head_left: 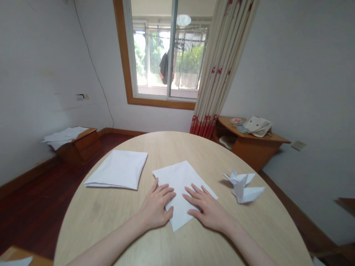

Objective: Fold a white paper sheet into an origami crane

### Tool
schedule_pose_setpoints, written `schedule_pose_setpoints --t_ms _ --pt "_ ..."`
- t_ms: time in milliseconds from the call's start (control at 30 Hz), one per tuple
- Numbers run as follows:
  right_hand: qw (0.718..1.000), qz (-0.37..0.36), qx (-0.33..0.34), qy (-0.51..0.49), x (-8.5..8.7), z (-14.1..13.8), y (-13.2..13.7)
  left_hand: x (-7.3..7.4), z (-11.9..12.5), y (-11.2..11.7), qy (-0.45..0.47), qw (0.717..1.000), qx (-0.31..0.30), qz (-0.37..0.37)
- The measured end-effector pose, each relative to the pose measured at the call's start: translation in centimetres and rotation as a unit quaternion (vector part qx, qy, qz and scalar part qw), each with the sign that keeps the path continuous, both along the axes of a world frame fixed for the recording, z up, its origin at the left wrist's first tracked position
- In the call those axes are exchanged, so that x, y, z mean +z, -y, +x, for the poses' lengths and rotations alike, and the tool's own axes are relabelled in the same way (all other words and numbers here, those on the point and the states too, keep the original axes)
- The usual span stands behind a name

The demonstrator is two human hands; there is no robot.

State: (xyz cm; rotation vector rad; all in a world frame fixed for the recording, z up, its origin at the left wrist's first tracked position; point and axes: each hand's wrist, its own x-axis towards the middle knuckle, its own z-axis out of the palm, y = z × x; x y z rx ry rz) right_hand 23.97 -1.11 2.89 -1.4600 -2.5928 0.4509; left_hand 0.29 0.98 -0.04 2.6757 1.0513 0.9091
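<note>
A white sheet of paper lies flat on the round table, turned so that one corner points toward me. My left hand rests on its left side, fingers spread and thumb near the lower left edge. On the right side of the same sheet lies my right hand, its fingers stretched out and apart. Faint crease lines show on the paper. To the right stand folded paper cranes, close together. At the left is a stack of white paper squares, lying apart from my hands.
The round wooden table fills the foreground. Beyond it are a window, a patterned curtain and a corner cabinet with a cloth bag. A small drawer unit with papers stands on the left.
</note>
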Motion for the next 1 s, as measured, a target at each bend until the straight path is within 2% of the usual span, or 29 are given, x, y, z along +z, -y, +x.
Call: schedule_pose_setpoints --t_ms 200,333,533,767,1000 --pt "0.998 0.021 -0.036 0.041 -0.5 -0.8 0.2 0.4 0.2 0.1 0.001 0.998 -0.064 0.010" --pt "0.996 0.050 -0.037 0.065 -0.7 -0.9 0.4 0.7 0.3 0.4 -0.023 0.996 -0.081 0.005" --pt "0.996 0.056 -0.030 0.055 -0.1 -0.7 0.6 0.7 0.3 0.4 -0.069 0.996 -0.051 0.031" --pt "0.998 0.036 -0.033 0.042 0.5 -0.5 0.7 0.5 0.4 0.4 -0.076 0.996 -0.011 0.052" --pt "0.999 0.034 -0.021 0.026 1.1 -0.1 0.8 0.4 0.4 0.2 -0.095 0.993 -0.003 0.069"
